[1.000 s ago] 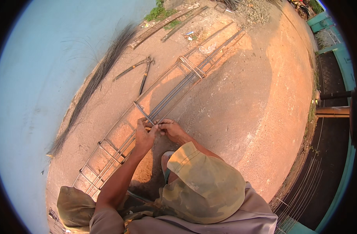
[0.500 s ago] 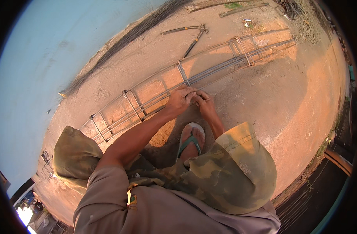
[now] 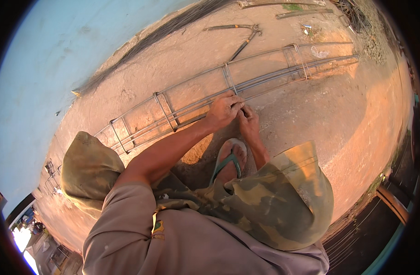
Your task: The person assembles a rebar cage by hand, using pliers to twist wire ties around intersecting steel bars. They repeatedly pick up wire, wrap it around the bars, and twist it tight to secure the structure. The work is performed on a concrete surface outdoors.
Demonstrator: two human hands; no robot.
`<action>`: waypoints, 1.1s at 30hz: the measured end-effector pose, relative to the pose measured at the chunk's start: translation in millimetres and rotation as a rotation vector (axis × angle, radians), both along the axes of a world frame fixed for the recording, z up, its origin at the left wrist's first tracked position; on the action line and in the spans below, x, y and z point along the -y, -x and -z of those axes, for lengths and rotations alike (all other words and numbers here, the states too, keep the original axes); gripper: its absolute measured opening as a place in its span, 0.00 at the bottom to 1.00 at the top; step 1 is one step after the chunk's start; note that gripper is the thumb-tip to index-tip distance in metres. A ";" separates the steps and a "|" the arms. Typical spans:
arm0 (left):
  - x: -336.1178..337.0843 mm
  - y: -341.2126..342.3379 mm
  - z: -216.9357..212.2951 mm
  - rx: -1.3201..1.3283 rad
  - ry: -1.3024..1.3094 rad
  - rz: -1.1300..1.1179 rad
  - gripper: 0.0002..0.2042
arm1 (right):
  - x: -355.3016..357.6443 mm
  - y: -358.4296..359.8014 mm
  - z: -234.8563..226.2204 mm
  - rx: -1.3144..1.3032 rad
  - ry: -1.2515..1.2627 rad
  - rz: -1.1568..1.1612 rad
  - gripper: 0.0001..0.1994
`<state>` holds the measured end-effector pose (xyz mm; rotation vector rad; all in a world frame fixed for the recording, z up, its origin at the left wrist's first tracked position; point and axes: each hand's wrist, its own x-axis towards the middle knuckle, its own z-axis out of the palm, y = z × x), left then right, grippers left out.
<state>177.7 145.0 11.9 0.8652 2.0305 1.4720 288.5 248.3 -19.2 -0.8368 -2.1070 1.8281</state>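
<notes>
Where dusty brown ground (image 3: 306, 119) spreads beneath a long, ladder-like cage of grey steel rods (image 3: 230, 79), long-handled black-and-yellow cutters (image 3: 243, 47) lie just beyond it; at its near edge, the bare left hand (image 3: 224, 110) and bare right hand (image 3: 250, 121) curl narrow, contents hidden.

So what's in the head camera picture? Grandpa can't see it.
A person's left hand and right hand are close together at the near side of a long metal frame on the ground. Beyond it lie long-handled cutters and thin wires along a blue wall.
</notes>
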 end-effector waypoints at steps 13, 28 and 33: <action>5.4 14.3 17.2 0.226 0.100 0.043 0.15 | -11.2 6.1 3.1 -0.056 -0.153 -0.084 0.09; -7.4 16.8 2.0 -0.195 0.397 0.090 0.13 | -21.4 14.5 -20.6 0.136 -0.275 -0.134 0.19; -3.4 11.7 -13.7 -0.363 0.429 0.032 0.11 | -15.4 14.9 -23.2 0.113 -0.305 -0.095 0.19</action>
